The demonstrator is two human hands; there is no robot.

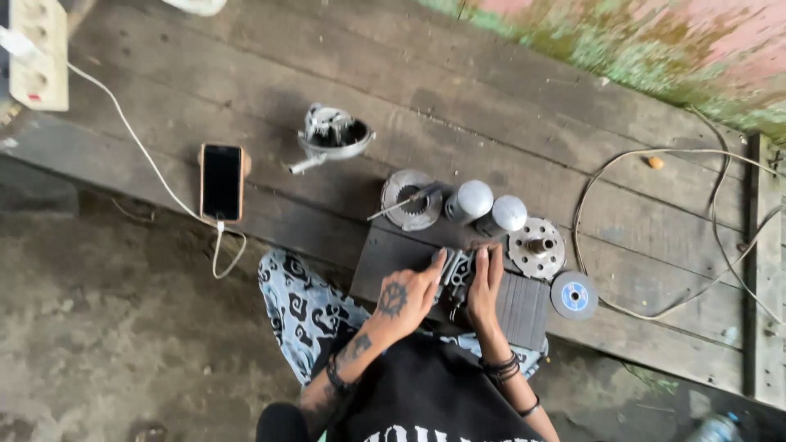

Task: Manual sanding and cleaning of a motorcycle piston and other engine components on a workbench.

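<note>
- A white power strip (pixel 37 53) lies at the far left edge, and a white cable (pixel 139 147) runs from it across the wooden planks (pixel 508 106) to a phone.
- The phone (pixel 222 182) lies face up with a dark screen, in a tan case.
- A grey metal housing with a short stem (pixel 332 137) sits further along the planks.
- A toothed metal disc (pixel 407 199) lies beside two silver cylinders (pixel 487 206).
- The left hand (pixel 408 296) curls its fingers round a small metal part (pixel 456 274), gripping its left side.
- The right hand (pixel 485 286) lies flat against the same part's right side, fingers extended; the part rests on a dark board (pixel 385 258).
- A round flange with a centre shaft (pixel 536 247) stands just beyond the right hand.
- A grey cutting disc with a blue centre (pixel 574 295) lies near it.
</note>
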